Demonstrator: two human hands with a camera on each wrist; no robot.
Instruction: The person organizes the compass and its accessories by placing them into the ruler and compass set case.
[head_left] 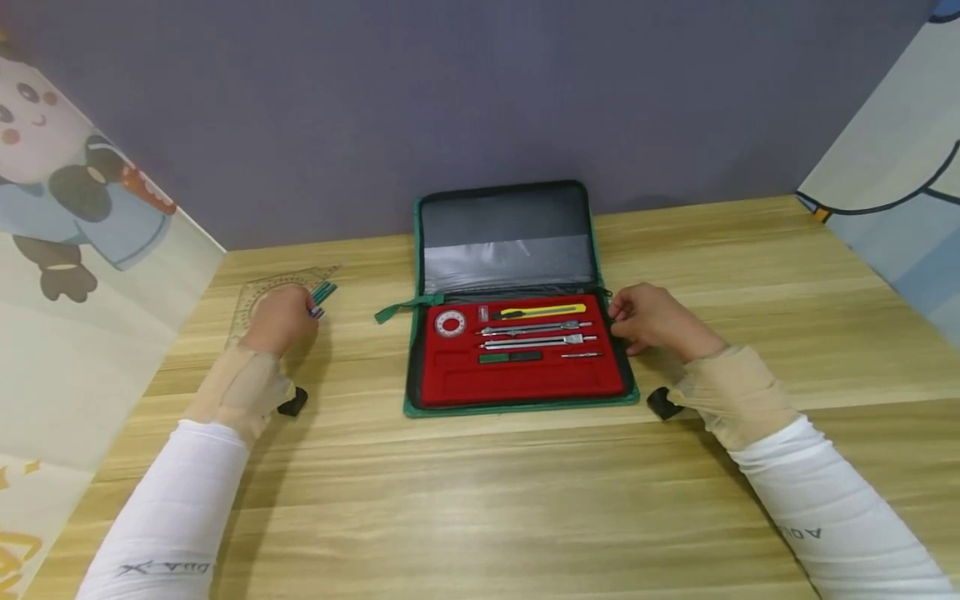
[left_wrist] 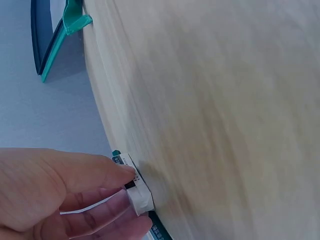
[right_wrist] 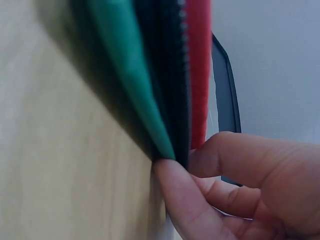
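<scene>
At the table's left, my left hand (head_left: 283, 318) pinches a small white eraser (left_wrist: 140, 197) with a printed sleeve between thumb and fingers. Green pencils (head_left: 325, 291) lie just beyond it. A clear set square (head_left: 246, 302) is partly covered by that hand. In the middle, a green zip case (head_left: 517, 409) lies unfolded, its red tray (head_left: 525, 382) facing up. My right hand (head_left: 652, 317) pinches the case's right edge, thumb on the green cover (right_wrist: 127, 65). Seated in the tray are a yellow utility knife (head_left: 551, 312), two metal compasses (head_left: 538, 342) and a white ring-shaped piece (head_left: 450, 323).
The case's dark lid (head_left: 506, 217) leans up near the grey panel (head_left: 480, 100) behind the table. A green strap (head_left: 405, 308) sticks out at its left. Black wrist-worn pieces (head_left: 292, 402) hang under both wrists. Bare wood (head_left: 450, 508) lies in front of the case.
</scene>
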